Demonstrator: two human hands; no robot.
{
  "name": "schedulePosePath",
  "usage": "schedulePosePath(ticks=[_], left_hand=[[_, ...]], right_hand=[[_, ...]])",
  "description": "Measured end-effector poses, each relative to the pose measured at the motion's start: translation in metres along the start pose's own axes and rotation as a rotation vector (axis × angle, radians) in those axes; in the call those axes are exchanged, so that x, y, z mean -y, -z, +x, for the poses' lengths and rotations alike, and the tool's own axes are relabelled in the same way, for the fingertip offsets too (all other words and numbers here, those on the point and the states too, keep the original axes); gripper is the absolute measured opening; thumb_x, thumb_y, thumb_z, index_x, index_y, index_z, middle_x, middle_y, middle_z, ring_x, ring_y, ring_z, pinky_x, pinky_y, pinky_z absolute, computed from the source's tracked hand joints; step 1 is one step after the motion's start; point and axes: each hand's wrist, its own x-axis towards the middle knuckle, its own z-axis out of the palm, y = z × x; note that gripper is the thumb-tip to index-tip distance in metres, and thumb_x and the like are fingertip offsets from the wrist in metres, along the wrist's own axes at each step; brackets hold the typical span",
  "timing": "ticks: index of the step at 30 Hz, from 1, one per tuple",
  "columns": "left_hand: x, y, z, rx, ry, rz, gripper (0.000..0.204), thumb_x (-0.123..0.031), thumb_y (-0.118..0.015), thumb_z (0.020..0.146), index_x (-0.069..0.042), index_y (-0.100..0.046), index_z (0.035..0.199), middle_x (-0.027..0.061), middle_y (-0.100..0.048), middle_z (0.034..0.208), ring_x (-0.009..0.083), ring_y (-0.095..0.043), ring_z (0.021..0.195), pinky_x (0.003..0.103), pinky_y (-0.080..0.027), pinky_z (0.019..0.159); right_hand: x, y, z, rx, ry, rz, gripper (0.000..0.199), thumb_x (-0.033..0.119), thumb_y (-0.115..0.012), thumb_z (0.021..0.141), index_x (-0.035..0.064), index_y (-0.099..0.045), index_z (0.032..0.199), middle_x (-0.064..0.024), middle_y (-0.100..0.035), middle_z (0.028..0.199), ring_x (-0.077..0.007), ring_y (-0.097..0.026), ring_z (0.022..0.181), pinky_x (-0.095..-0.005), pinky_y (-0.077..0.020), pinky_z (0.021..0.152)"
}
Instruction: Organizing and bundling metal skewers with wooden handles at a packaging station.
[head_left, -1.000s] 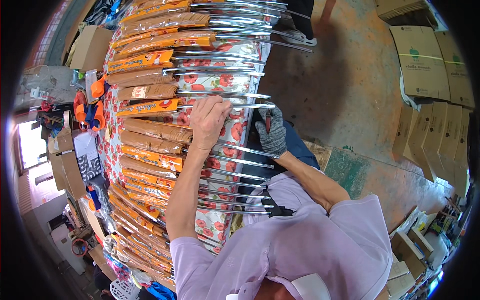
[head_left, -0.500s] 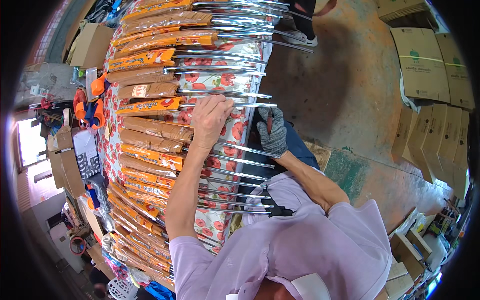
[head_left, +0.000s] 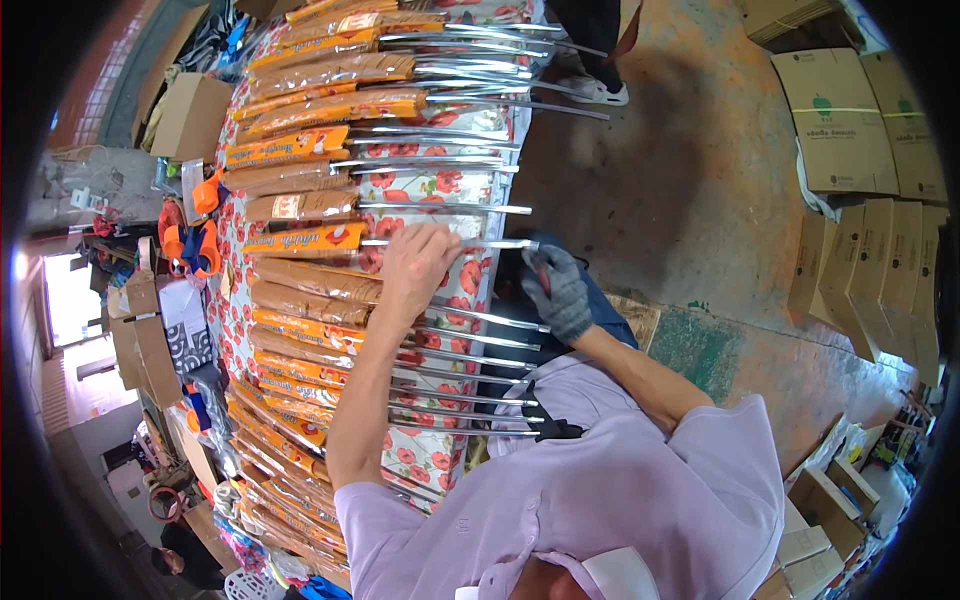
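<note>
On a table with a red-flowered white cloth (head_left: 440,185) lies a row of long bundles in clear plastic, with brown contents, orange labels and bright metal tubes sticking out to the right. My bare left hand (head_left: 415,262) is closed around the metal tube (head_left: 497,243) of one orange-labelled bundle (head_left: 305,240). Beyond the table edge, my right hand (head_left: 562,292) wears a grey glove and is closed on a small red-handled tool (head_left: 543,274). The tool's tip is at the tube's free end; its exact kind is hidden by my fingers.
Cardboard boxes (head_left: 835,120) stand at the far right, with more folded cartons (head_left: 870,280) nearer. Orange-handled tape dispensers (head_left: 192,248) lie left of the table. Another person's shoe (head_left: 598,93) shows at the top, and a person in dark clothes (head_left: 188,558) is at the lower left.
My right hand with the tool has come up to the tube's end from just below it. My left hand stays on the tube. The whole view has shifted slightly.
</note>
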Motion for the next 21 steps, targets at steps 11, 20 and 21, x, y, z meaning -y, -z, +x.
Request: schedulePosePath(ticks=[11, 20, 21], left_hand=[[-0.075, 0.071, -0.047, 0.559, -0.506, 0.132, 0.026, -0.016, -0.066, 0.079, -0.015, -0.052, 0.101, 0.0001, -0.053, 0.087, 0.0158, -0.059, 0.087, 0.032, -0.046, 0.070], [-0.062, 0.053, -0.066, 0.403, -0.307, -0.060, 0.032, -0.034, -0.077, 0.082, -0.014, -0.061, 0.102, 0.0047, -0.063, 0.109, 0.0229, -0.060, 0.103, 0.036, -0.049, 0.080], [-0.059, 0.053, -0.062, 0.362, -0.273, -0.056, 0.036, -0.036, -0.080, 0.080, -0.014, -0.063, 0.103, 0.0057, -0.064, 0.114, 0.0244, -0.061, 0.106, 0.037, -0.051, 0.082]], right_hand=[[-0.055, 0.017, -0.031, -0.027, -0.145, -0.092, 0.046, 0.022, -0.071, 0.088, -0.0006, -0.061, 0.127, -0.0232, -0.056, 0.131, -0.0408, -0.053, 0.123, -0.0439, -0.0424, 0.107], [-0.045, 0.021, -0.024, 0.077, -0.053, -0.107, 0.048, 0.023, -0.069, 0.089, 0.0017, -0.059, 0.131, -0.0222, -0.054, 0.134, -0.0402, -0.053, 0.124, -0.0437, -0.0430, 0.106], [-0.041, 0.019, -0.020, 0.072, -0.055, -0.111, 0.048, 0.023, -0.069, 0.089, 0.0017, -0.059, 0.131, -0.0222, -0.054, 0.134, -0.0402, -0.053, 0.124, -0.0437, -0.0430, 0.106]])
